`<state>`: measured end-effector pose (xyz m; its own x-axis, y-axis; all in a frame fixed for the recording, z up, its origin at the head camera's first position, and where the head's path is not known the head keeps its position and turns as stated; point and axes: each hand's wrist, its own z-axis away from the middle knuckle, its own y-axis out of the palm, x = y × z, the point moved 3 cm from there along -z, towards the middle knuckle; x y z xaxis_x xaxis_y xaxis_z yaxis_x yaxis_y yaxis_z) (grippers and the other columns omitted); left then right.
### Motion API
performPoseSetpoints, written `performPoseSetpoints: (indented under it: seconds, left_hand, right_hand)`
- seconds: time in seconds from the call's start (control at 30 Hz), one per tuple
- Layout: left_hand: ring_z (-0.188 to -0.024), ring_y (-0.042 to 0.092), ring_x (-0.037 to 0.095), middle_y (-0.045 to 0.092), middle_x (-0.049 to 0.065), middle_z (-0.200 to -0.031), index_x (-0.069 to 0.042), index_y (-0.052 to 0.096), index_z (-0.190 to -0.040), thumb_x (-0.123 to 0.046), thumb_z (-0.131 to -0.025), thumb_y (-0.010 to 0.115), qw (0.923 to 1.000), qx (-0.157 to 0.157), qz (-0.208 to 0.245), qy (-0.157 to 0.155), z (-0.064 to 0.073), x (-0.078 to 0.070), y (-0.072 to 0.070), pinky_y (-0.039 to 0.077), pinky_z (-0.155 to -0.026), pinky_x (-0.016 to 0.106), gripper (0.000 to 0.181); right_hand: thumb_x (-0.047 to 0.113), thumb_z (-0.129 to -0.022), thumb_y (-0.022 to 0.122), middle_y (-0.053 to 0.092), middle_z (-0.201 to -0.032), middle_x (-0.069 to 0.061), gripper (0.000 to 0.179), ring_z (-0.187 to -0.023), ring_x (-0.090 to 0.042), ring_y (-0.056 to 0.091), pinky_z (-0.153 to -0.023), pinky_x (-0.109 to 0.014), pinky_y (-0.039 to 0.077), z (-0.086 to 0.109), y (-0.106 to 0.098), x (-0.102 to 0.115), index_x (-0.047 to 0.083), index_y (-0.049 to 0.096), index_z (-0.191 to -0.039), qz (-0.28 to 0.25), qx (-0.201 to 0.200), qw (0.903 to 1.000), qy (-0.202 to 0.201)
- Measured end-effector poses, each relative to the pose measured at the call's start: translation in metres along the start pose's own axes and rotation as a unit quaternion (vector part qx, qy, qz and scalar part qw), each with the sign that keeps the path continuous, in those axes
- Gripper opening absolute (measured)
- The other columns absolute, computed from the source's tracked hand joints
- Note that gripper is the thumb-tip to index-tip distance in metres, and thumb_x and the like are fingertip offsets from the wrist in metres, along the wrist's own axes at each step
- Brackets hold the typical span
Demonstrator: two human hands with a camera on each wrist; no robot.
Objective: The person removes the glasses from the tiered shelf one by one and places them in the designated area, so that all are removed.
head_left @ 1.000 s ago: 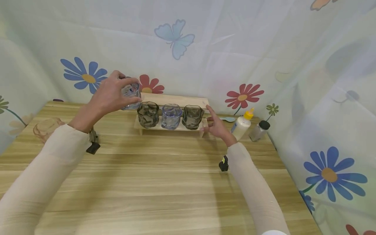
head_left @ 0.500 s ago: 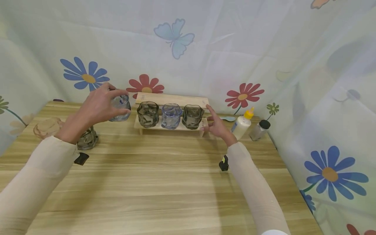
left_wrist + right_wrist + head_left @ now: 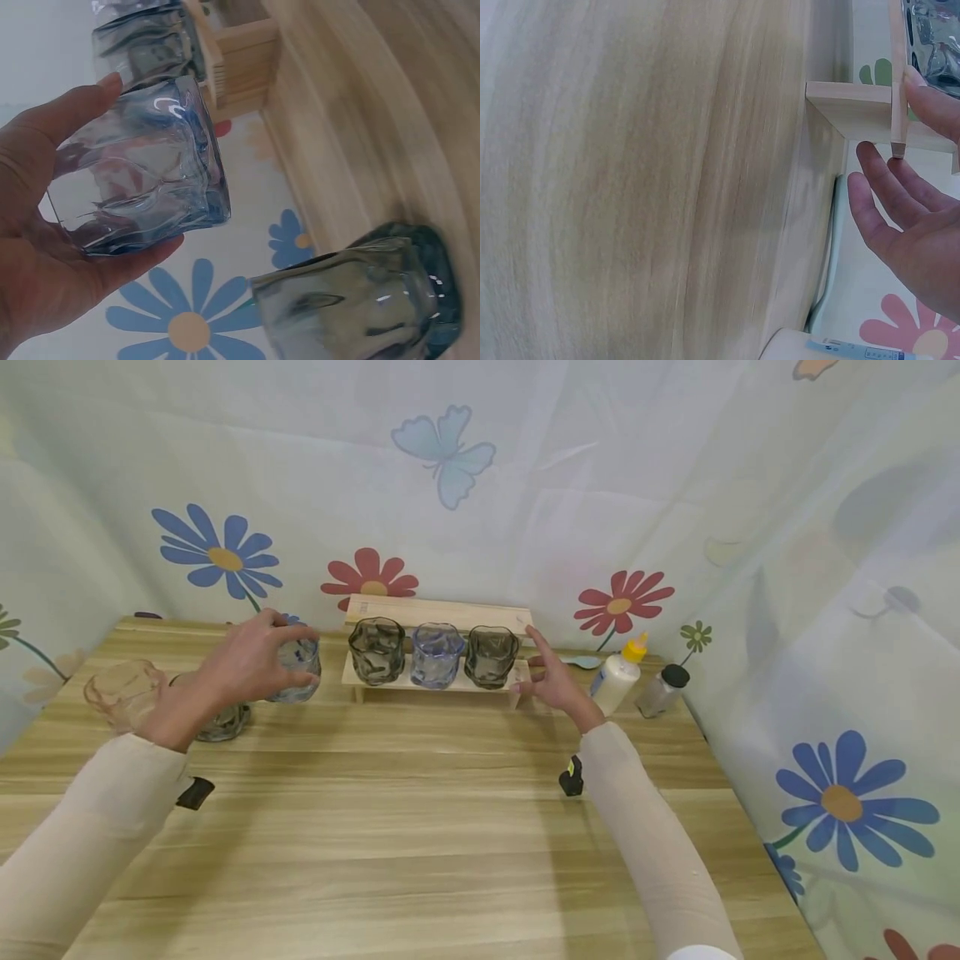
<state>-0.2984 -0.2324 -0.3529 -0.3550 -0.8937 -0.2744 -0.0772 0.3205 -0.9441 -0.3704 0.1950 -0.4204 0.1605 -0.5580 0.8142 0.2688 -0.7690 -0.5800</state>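
While the left hand pinches it by opposite walls near the rim, the blue-tinted glass appears to hang just clear of the table. It looks rigid, weighted towards a thick base, slippery and breakable; those opposite walls seem the surest hold, their ripples perhaps helping a little. A smoky glass stands beneath the left wrist, and an amber glass lies farther left. Between the hands, a wooden stand bears two dark glasses with a bluish glass between them. At its end rests the right hand, fingers loosely spread, thumb against the wood, no firm grip showing. Beyond that hand are a spoon, a yellow-capped bottle and a black-lidded jar.
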Motion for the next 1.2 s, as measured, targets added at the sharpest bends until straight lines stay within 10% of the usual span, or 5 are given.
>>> performPoseSetpoints:
  seconds: [1.2]
  left_hand:
    - [-0.098, 0.061, 0.044, 0.055, 0.031, -0.117, -0.005, 0.064, -0.128, -0.032, -0.073, 0.089, 0.9942, 0.103, -0.031, -0.006, 0.013, 0.03, 0.042, 0.051, -0.073, 0.059, 0.066]
  right_hand:
    - [0.005, -0.088, 0.075, 0.04, -0.149, -0.033, 0.105, -0.12, -0.05, 0.057, -0.092, -0.056, 0.053, -0.002, 0.002, -0.002, 0.036, 0.006, -0.161, 0.016, -0.005, 0.9998, 0.008]
